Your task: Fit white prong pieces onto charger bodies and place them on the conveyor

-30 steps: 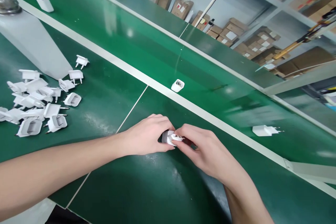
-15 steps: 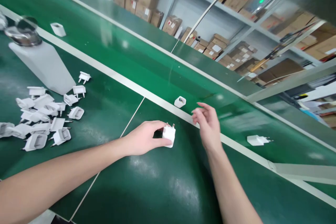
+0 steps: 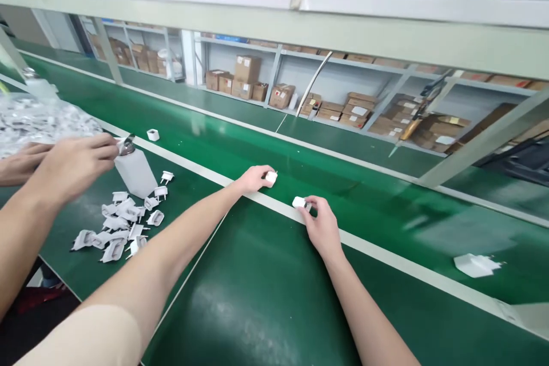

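Note:
My left hand (image 3: 253, 179) reaches over the green belt with its fingers closed on a white charger plug (image 3: 270, 178), whose small pins point away. To the right, my right hand (image 3: 322, 226) pinches a white charger housing (image 3: 299, 202) at the belt's near edge, thumb and fingertips on its right end. Further right on the belt lies another white charger plug (image 3: 476, 265), apart from my hands. A pile of white plug caps with pins (image 3: 122, 211) lies on the green table to the left of my left arm.
At the left a co-worker's hand (image 3: 81, 163) is by the top of a white bottle (image 3: 136, 172). Behind it lies a clear bag of small parts (image 3: 43, 120). One white housing (image 3: 153, 135) sits on the belt. A pale beam (image 3: 274, 17) crosses above; shelves with boxes (image 3: 246, 77) stand beyond.
My left hand has carried the charger plug forward over the belt. My right hand has closed on the housing at the belt's edge. The view has tilted up, and a co-worker's hands have appeared.

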`<state>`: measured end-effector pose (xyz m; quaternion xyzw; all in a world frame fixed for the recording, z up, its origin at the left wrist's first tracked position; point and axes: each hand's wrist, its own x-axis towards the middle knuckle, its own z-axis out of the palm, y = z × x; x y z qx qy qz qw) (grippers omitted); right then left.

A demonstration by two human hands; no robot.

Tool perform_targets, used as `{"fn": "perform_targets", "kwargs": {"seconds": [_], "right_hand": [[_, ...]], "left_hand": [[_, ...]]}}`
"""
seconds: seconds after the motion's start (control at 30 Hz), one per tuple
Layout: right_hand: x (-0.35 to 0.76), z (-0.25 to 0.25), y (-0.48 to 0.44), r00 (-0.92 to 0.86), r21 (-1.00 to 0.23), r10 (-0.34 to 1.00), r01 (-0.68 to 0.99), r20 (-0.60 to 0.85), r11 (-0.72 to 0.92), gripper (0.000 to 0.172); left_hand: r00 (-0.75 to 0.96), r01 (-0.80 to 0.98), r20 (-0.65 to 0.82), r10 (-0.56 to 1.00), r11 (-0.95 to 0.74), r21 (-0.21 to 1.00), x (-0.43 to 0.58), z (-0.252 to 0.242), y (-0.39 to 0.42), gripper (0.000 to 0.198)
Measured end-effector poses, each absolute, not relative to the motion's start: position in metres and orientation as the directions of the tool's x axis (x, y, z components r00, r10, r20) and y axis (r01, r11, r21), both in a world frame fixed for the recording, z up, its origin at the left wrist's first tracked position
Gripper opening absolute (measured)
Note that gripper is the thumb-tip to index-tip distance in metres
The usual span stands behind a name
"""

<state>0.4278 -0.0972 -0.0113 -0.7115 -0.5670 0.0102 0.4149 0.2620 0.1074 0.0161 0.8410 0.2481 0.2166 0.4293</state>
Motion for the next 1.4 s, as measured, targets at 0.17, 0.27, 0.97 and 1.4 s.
{"fn": "perform_targets", "kwargs": {"seconds": [0.17, 0.27, 0.97, 1.4], "right_hand": [[0.415, -0.008, -0.104, 0.288, -0.635, 0.828, 0.766, 0.482, 0.103, 0.037], [0.389, -0.001, -0.11, 0.116, -0.627, 0.895, 0.752, 0.431, 0.204, 0.038], [0.346, 0.008, -0.118, -0.087, -0.912, 0.979, 0.357, 0.183, 0.203, 0.061], [0.323, -0.01, -0.176, 0.395, -0.972, 0.905, 0.223, 0.158, 0.073, 0.042]], "left_hand": [[0.859, 0.226, 0.165, 0.484, -0.649, 0.726, 0.278, 0.015, 0.106, 0.037], [0.868, 0.294, 0.142, 0.475, -0.724, 0.624, 0.268, 0.032, 0.105, 0.051], [0.546, 0.836, 0.148, 0.825, -0.525, -0.157, 0.031, 0.021, -0.001, 0.05], [0.618, 0.786, 0.165, 0.769, -0.608, -0.114, 0.023, 0.007, -0.016, 0.048]]}}
